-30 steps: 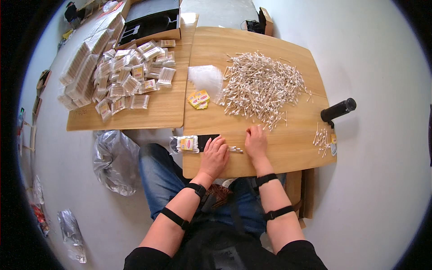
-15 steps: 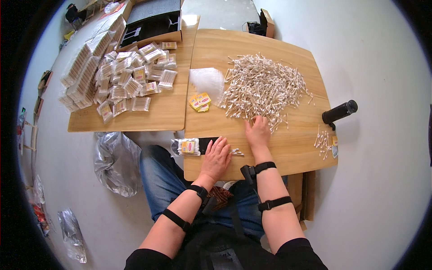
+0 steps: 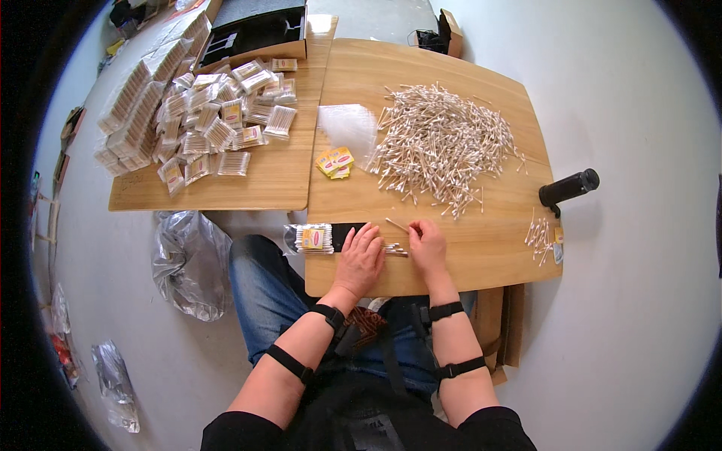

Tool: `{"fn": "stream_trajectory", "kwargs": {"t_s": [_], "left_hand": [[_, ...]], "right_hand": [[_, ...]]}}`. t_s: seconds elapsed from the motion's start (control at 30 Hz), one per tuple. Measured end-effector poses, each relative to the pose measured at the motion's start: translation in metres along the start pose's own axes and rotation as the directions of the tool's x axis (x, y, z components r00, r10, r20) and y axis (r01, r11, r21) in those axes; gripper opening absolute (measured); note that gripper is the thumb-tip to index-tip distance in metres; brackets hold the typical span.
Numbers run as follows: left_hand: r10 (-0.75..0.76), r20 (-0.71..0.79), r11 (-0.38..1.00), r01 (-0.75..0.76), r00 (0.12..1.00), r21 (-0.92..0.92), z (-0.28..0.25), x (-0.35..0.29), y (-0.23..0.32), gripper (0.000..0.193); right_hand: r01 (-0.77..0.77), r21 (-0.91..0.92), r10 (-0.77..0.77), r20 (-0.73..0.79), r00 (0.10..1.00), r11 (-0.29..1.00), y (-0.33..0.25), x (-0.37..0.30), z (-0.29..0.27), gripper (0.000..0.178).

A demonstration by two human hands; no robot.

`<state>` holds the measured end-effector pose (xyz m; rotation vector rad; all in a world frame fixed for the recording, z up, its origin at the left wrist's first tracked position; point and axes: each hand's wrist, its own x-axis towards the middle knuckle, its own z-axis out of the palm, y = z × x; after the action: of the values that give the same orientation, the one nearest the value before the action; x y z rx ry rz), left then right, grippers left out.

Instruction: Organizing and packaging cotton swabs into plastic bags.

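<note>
A single cotton swab (image 3: 396,224) sticks out to the left from my right hand (image 3: 428,246), which is closed in a pinch around its end. My left hand (image 3: 360,258) lies flat, fingers outstretched, over a black flat piece (image 3: 343,234) and some swabs (image 3: 395,249) whose tips emerge at its right side. Left of that hand is a clear bag (image 3: 291,237) filled with a row of swabs and a yellow-orange card (image 3: 313,239). A large heap of loose swabs (image 3: 444,146) is spread beyond my right hand.
Clear empty bags (image 3: 347,129) and yellow cards (image 3: 335,161) lie left of the heap. Filled swab packs (image 3: 218,134) cover the left table, before an open box (image 3: 256,37). A black cylinder (image 3: 569,188) and several swabs (image 3: 538,238) occupy the right edge.
My right hand has drawn back from the heap's near edge toward me and now holds a swab. My left hand stays over the black piece.
</note>
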<state>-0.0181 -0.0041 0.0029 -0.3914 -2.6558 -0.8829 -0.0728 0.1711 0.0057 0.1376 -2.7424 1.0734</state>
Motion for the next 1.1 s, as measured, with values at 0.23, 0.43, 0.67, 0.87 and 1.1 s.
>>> {"fn": "stream_trajectory", "kwargs": {"t_s": [0.23,0.43,0.67,0.87,1.1], "left_hand": [[-0.042,-0.02,0.999,0.042,0.999,-0.016,0.005,-0.004,-0.007,0.04],[-0.034,0.12,0.99,0.018,0.992,0.138,0.001,0.002,0.004,0.06],[-0.021,0.135,0.984,-0.003,0.991,0.176,0.001,0.0,0.006,0.058],[0.001,0.09,0.989,-0.015,0.996,0.148,-0.003,0.001,0.008,0.053],[0.006,-0.025,0.999,-0.005,1.0,0.033,0.001,0.0,0.003,0.037]], "right_hand": [[0.053,-0.023,-0.049,0.156,0.987,0.998,-0.014,-0.002,0.005,0.01],[-0.04,-0.194,-0.005,-0.226,0.974,0.98,-0.008,0.032,0.01,0.019],[-0.138,-0.251,0.118,-0.093,0.989,0.958,-0.005,0.047,0.016,0.017],[0.004,-0.138,-0.013,-0.06,0.998,0.99,0.003,0.008,0.0,0.013],[0.007,-0.04,-0.008,-0.02,1.0,0.999,-0.004,0.001,-0.004,0.01]]}}
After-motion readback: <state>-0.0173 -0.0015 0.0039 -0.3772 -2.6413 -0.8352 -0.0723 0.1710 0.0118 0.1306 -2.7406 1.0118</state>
